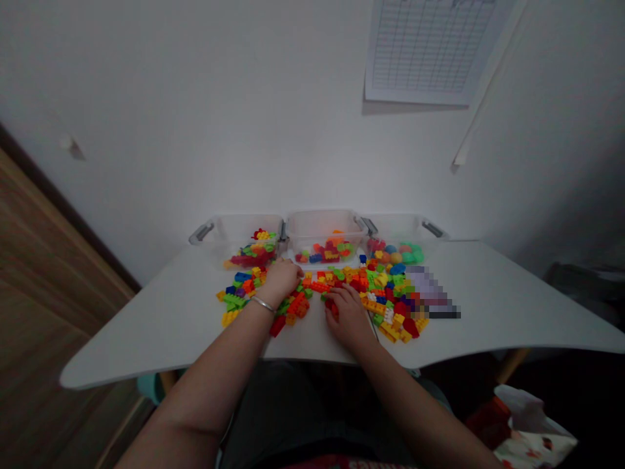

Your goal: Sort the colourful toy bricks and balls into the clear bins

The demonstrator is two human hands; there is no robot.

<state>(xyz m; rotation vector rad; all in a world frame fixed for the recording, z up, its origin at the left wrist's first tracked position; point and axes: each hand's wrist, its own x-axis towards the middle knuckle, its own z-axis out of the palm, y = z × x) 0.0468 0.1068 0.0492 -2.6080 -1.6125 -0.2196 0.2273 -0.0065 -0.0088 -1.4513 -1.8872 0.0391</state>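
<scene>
A spread of small coloured building bricks (381,293) covers the middle of a white table (161,326). My left hand (280,279), with a silver bracelet at the wrist, rests on the bricks near the left tub, fingers curled downward; what it grips is hidden. My right hand (346,312) lies on the table at the pile's front, fingers closed round a red brick (331,305). Behind the pile stand three clear plastic tubs: the left tub (229,231), the middle tub (322,225) and the right tub (405,228), each holding some bricks.
A white wall rises just behind the tubs, with a printed chart (430,45) pinned high on the right. A blurred-out patch (432,296) lies right of the bricks. A wooden floor (43,293) shows at left, a patterned bag (527,430) at lower right.
</scene>
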